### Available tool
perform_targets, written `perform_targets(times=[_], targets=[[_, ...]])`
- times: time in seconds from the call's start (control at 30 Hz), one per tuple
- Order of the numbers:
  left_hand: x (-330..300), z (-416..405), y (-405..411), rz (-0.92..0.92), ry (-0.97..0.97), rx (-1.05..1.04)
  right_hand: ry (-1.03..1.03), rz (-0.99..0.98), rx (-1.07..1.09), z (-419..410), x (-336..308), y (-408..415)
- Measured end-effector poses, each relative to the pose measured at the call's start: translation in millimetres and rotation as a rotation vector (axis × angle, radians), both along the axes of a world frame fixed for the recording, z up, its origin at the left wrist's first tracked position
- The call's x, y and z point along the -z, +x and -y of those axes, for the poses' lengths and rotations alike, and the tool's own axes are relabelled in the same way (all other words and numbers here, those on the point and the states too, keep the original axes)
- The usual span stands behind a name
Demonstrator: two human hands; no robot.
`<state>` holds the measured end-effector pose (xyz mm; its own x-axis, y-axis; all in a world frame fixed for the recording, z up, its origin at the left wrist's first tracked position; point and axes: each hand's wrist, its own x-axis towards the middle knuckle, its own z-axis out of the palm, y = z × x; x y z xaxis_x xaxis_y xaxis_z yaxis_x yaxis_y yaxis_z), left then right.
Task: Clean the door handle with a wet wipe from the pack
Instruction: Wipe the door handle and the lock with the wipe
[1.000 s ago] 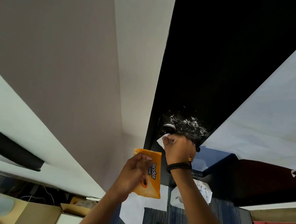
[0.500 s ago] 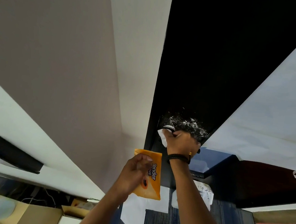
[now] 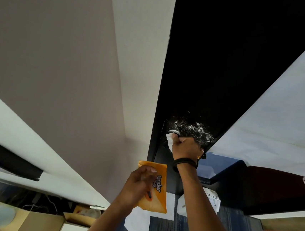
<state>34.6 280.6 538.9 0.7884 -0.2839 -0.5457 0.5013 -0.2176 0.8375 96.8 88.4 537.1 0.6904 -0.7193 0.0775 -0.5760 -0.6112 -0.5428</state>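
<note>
Nearest, the left hand (image 3: 137, 186) has its fingers pinched on the orange wipe pack (image 3: 155, 187), long axis running up toward the door. Beyond it, the right hand (image 3: 186, 148) is fisted around the white wet wipe (image 3: 169, 140), pressed on the door handle (image 3: 174, 132). White specks (image 3: 193, 128) dot the black door (image 3: 227, 66) just past those fingers.

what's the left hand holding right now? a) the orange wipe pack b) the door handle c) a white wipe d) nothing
a: the left hand grips the orange wipe pack below the door, while the right hand presses the white wipe at the door handle.
</note>
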Motion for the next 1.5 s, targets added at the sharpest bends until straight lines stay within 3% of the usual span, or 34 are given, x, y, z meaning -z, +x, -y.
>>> perform_targets(times=[0.27,0.5,0.73,0.9,1.13,1.27,1.4,1.5], targets=[[-3,3,-1,0.037,-0.021,-0.015,-0.215,-0.049,-0.131,-7,-21,-1],[-10,2,1,0.133,-0.069,0.024,-0.171,0.078,-0.089,-4,-13,-10],[-10,0,1,0.192,-0.077,0.077,-0.195,0.166,-0.195,1,-9,-14],[-13,2,-2,0.223,-0.070,0.097,-0.008,0.303,-0.138,2,4,-18],[-14,-8,-2,0.199,-0.047,0.094,0.423,0.775,0.101,-7,-7,-45],[-15,-12,-1,0.161,-0.066,0.072,0.224,0.887,-0.083,-11,-26,-52],[-14,-12,-4,0.153,-0.032,0.083,0.015,0.810,-0.280,-7,-38,-14],[-10,-12,-9,0.132,-0.027,0.108,-0.042,0.735,-0.293,-6,-35,13]])
